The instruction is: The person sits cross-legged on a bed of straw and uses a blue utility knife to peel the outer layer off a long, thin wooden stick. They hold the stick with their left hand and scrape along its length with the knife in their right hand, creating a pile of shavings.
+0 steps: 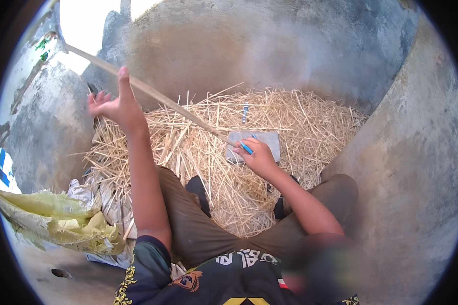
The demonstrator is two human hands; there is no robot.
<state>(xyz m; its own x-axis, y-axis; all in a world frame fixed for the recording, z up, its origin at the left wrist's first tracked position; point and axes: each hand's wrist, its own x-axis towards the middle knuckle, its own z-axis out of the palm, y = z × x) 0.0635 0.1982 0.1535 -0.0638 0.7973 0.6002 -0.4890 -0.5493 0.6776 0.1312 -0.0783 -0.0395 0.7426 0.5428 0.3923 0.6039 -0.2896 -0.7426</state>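
A long pale wooden stick (pixel 175 105) slants from the upper left down to the fingers of my right hand (pixel 259 157). Those fingers are closed on a slim blue pen-like tool (pixel 246 148), right at the stick's lower end. Whether they also pinch the stick is hard to make out. My left hand (pixel 118 108) is raised beside the stick's upper half, fingers spread and holding nothing. Its thumb crosses the stick in the picture; contact cannot be told. Under my right hand, a flat grey slab (pixel 270 141) lies on the straw.
Loose straw (pixel 310 117) covers the ground between my legs and the curved wall (pixel 290 46). Beyond the slab lies a small silver-blue strip (pixel 245 113). A torn yellowish sack (pixel 61 223) is at my left, and another wall (pixel 407 168) rises close on my right.
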